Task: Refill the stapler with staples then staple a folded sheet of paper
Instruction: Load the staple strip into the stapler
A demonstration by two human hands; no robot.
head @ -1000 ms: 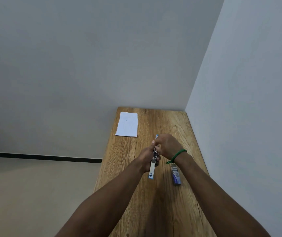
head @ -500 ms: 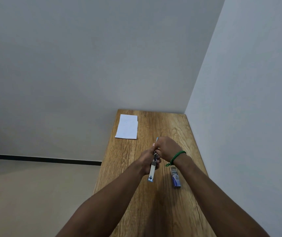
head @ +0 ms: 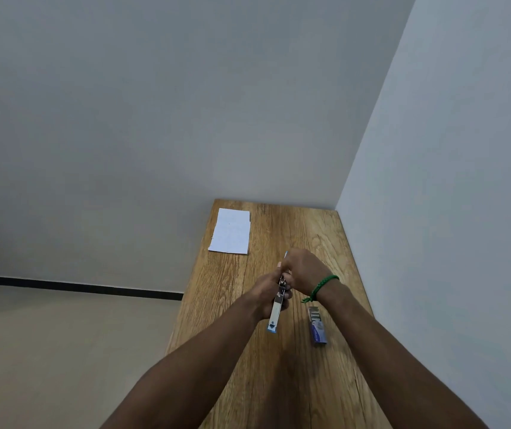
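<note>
Head view
Stapler, look: a slim silver metal stapler point(head: 276, 308) with light blue plastic at both ends. The bare metal rail shows along its near half, and a small dark mechanism sits at mid-length. Whether staples lie in the rail cannot be told.
Stapler, place: held in the air above the middle of the long wooden table point(head: 294, 382), between the two hands.
Left hand: the left hand point(head: 265, 294) grips the stapler from its left side, fingers wrapped round the middle of the body.
Right hand: the right hand point(head: 305, 270) is curled over the far part of the stapler and holds it. A blue tip sticks out past its knuckles, and the fingertips are hidden. A green braided bracelet point(head: 322, 284) circles this wrist.
Stapler, direction: the long axis runs along the table's length, near end towards the camera and slightly left, far end under the right hand.
Staple box: a small blue cardboard box point(head: 318, 331) lies flat on the table just right of the stapler's near end, with grey staples showing at its open far end.
Paper: a white sheet of paper point(head: 231, 232) lies flat at the table's far left corner, well apart from the hands.
</note>
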